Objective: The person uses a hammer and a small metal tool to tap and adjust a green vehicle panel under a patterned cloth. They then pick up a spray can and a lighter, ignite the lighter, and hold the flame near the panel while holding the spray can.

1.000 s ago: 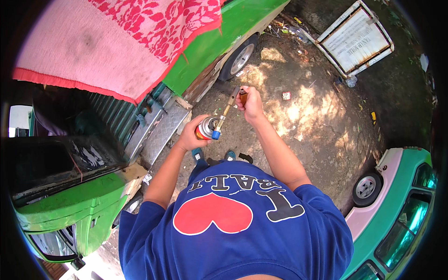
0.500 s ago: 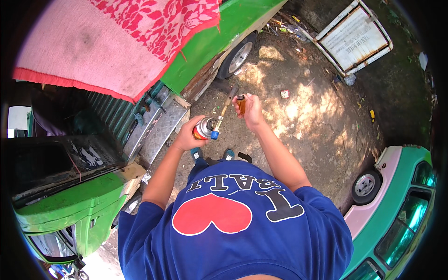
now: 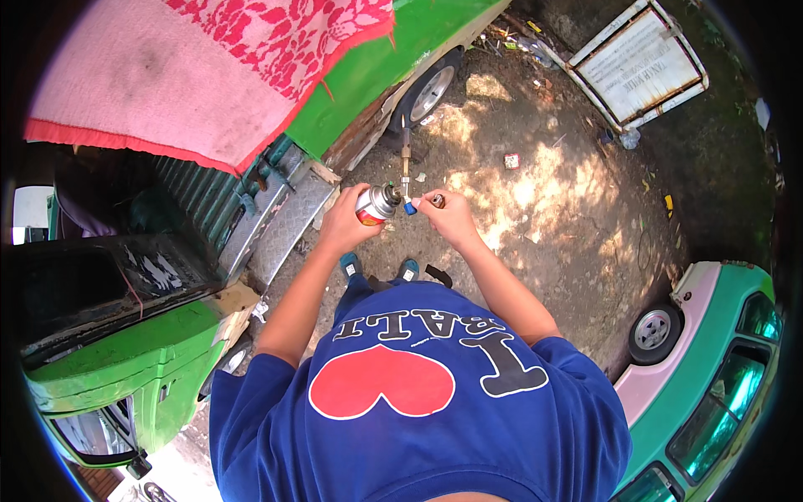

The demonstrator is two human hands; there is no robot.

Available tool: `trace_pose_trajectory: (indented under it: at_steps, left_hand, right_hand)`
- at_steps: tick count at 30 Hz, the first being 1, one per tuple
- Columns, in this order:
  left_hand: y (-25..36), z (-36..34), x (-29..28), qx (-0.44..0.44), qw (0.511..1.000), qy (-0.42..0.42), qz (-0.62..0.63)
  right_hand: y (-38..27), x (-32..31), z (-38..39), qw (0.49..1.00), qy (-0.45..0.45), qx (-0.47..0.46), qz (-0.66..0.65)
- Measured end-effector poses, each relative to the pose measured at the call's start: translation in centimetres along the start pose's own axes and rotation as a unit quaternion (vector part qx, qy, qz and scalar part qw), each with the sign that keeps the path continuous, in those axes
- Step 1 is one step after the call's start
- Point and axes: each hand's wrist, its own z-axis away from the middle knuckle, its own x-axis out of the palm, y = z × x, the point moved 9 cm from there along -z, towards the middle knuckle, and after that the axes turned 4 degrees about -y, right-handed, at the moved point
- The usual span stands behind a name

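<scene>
My left hand (image 3: 341, 222) is wrapped round a gas canister (image 3: 370, 207), held tilted with its top toward the right. A blowtorch head (image 3: 406, 156) is fixed to the canister; its brass tube points away from me, and a blue knob (image 3: 411, 207) sits at its near end. My right hand (image 3: 452, 219) is closed, its fingertips at the knob. A brown lighter (image 3: 437, 201) is tucked in that same hand, mostly hidden by the fingers. Whether a flame burns at the nozzle I cannot make out.
Ahead stands a green vehicle (image 3: 360, 105) with a wheel (image 3: 432, 90), a pink towel (image 3: 159, 75) draped over it. Left are a metal step (image 3: 288, 222) and another green vehicle (image 3: 159, 368). A pink and teal vehicle (image 3: 698, 351) stands right, a white framed sign (image 3: 640, 71) far right.
My right hand has come down from near the torch nozzle to the blue knob, still holding the lighter. The torch tube has swung from leaning right to pointing nearly straight ahead.
</scene>
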Motion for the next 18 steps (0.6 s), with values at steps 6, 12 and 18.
trace_pose_trajectory:
  at_steps: [6, 12, 18]
  left_hand:
    - [0.5, 0.0, 0.4, 0.011, 0.998, 0.033, -0.046]
    - [0.7, 0.0, 0.3, 0.002, 0.997, 0.060, -0.051]
    - [0.9, 0.1, 0.2, -0.005, 0.996, 0.068, -0.055]
  right_hand:
    - [0.3, 0.0, 0.2, 0.998, -0.001, -0.016, 0.068]
    - [0.8, 0.0, -0.4, 1.000, -0.006, 0.020, 0.022]
    - [0.9, 0.0, -0.9, 1.000, -0.005, 0.013, 0.024]
